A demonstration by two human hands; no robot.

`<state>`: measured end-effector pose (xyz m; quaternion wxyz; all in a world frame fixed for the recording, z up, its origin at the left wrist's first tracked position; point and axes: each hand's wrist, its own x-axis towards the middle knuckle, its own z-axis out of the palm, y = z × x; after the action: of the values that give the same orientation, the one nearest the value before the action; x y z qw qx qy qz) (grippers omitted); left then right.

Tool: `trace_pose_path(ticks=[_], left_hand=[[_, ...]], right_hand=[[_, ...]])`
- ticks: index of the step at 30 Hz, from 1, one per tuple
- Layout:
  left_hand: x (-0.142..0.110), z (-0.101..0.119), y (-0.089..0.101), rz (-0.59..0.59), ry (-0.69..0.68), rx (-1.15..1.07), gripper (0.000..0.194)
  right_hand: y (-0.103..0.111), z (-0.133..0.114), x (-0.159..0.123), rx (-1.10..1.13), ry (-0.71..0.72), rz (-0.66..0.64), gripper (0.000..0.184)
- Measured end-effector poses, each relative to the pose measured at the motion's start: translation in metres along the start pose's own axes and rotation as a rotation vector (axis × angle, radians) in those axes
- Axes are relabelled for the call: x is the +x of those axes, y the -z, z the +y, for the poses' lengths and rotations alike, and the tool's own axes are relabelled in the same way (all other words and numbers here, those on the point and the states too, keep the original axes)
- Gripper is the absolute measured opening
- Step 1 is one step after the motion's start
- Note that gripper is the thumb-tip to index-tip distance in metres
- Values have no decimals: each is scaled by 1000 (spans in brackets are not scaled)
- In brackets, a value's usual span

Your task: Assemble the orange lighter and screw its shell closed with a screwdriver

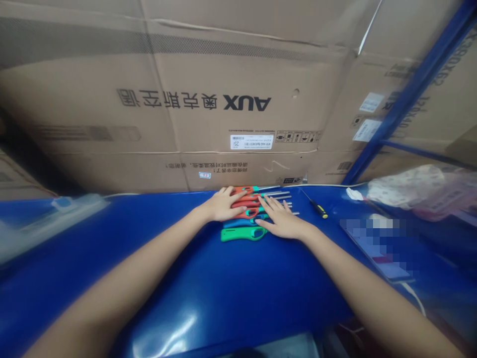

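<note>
A row of long-nosed lighters lies on the blue table (pixel 208 288) near its far edge, with orange (pixel 244 191), blue (pixel 238 223) and green (pixel 242 233) handles and metal nozzles pointing right. My left hand (pixel 223 204) lies flat on the handle ends at the left, fingers stretched out. My right hand (pixel 281 219) lies flat across the nozzle side, fingers spread over the lighters. Neither hand grips anything; both press on the row from above.
A yellow-handled screwdriver (pixel 316 206) lies right of the lighters. A large cardboard box (pixel 223 99) stands behind the table. A flat device (pixel 376 243) and a plastic bag (pixel 410 191) are at the right, a clear plastic item (pixel 55 214) at the left, and a blue rack post (pixel 406 94).
</note>
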<state>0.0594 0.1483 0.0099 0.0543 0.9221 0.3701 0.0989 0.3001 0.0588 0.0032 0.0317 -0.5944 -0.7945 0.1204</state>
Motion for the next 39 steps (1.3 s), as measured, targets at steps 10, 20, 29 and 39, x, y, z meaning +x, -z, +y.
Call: trace_pose_path(ticks=[10,20,29,39], left_hand=[[-3,20,0,-206,34,11,89],[-6,14,10,-255,73,82,118],[-10,27,-11,-195,-134,6,104],[-13,13,-3,-219,-120,-81,98]], right_hand=[[0,-5,1,-78,126,123,91],[0,-10,-7,-12,85,-37,101],[2,-1,-3,-3,140,-98,99],[-3,0,-1,51,183,-47,97]])
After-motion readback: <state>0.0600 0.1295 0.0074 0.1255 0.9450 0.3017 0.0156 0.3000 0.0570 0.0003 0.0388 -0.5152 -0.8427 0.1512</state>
